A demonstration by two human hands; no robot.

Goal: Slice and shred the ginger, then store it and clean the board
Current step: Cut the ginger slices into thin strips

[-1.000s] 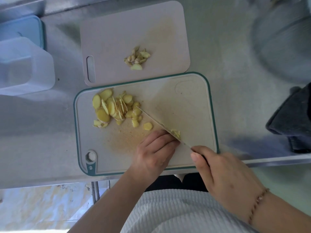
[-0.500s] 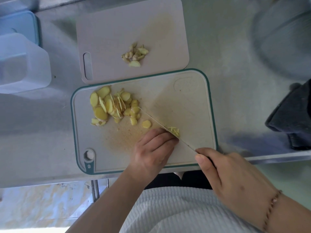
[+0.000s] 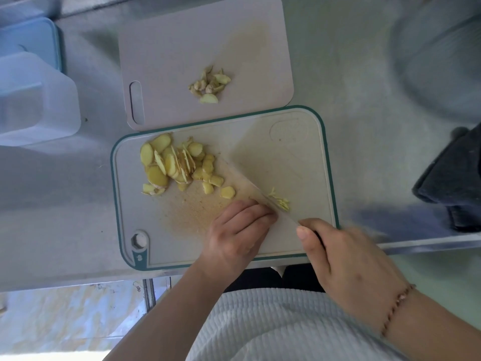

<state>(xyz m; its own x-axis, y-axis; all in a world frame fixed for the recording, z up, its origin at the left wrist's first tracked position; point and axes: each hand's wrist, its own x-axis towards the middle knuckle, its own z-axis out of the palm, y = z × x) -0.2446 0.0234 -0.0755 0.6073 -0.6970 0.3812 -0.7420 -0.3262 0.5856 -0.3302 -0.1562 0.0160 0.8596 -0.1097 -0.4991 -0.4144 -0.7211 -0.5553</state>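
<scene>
A pile of yellow ginger slices [image 3: 173,165] lies at the back left of the teal-rimmed cutting board [image 3: 299,162]. My right hand [image 3: 348,267] grips the handle of a knife [image 3: 250,186] whose blade runs diagonally across the board. My left hand [image 3: 239,233] sits with curled fingers against the blade's left side, pressing down on ginger that it hides. A small heap of ginger shreds [image 3: 279,200] lies just right of the blade.
A second pale cutting board [image 3: 182,43] behind holds ginger scraps [image 3: 210,86]. A clear plastic container [image 3: 33,100] and a blue lid [image 3: 31,37] stand at the left. A dark cloth [image 3: 453,181] lies at the right on the steel counter.
The knife has kept working beside my left fingers and the heap of shreds to the blade's right has grown slightly. Both hands stay in nearly the same place.
</scene>
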